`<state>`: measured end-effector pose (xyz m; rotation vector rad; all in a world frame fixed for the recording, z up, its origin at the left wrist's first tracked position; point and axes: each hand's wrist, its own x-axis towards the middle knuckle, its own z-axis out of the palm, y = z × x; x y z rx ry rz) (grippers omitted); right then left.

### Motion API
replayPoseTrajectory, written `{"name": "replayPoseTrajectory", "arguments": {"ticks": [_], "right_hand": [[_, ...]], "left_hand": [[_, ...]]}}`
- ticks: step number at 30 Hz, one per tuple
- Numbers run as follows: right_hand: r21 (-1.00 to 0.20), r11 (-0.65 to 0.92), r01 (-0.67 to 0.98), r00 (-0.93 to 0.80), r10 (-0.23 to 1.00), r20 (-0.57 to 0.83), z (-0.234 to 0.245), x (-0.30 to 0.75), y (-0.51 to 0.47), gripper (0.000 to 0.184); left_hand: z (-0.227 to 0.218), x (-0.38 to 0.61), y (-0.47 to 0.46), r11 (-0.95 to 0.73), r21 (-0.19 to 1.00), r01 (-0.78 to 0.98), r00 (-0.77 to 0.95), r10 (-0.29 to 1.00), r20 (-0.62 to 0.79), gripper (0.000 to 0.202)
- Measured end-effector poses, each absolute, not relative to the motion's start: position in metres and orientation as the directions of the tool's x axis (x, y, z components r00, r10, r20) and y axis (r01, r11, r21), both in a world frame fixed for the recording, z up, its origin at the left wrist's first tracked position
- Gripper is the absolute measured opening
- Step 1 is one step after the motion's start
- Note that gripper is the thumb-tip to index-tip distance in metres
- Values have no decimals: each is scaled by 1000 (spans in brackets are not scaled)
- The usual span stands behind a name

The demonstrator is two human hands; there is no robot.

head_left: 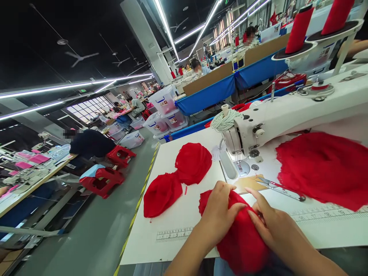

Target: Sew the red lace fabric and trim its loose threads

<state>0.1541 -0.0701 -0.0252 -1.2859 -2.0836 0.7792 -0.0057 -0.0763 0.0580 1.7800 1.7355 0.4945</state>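
Between both hands is a piece of red fabric, gathered and hanging over the front edge of the table. My left hand grips its upper left part, with the thumb pressed on top. On the other side, my right hand pinches the cloth between thumb and fingers. The sewing machine stands just beyond, its presser foot and needle area partly hidden. A pair of scissors lies beside the right hand, over a tan piece of card.
Two red cup-shaped fabric pieces lie left of the machine. More red fabric is piled at the right. Red thread cones stand above the machine. A printed ruler runs along the white table. People sit at other machines.
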Motion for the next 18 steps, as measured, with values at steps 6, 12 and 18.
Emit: {"name": "replayPoseTrajectory", "arguments": {"ticks": [6,12,18], "right_hand": [[-592,541,597,-390,841,375,-26,159,-73,43],[-311,592,743,-381,757,531,-17,192,-56,28],[-43,547,836,-438,713,548,-17,227,-19,31]], "left_hand": [[59,2,-71,86,623,778,31,984,-174,33],[39,1,-70,130,526,841,-72,989,-130,11],[42,-1,-70,34,427,904,-1,997,-76,16]]}}
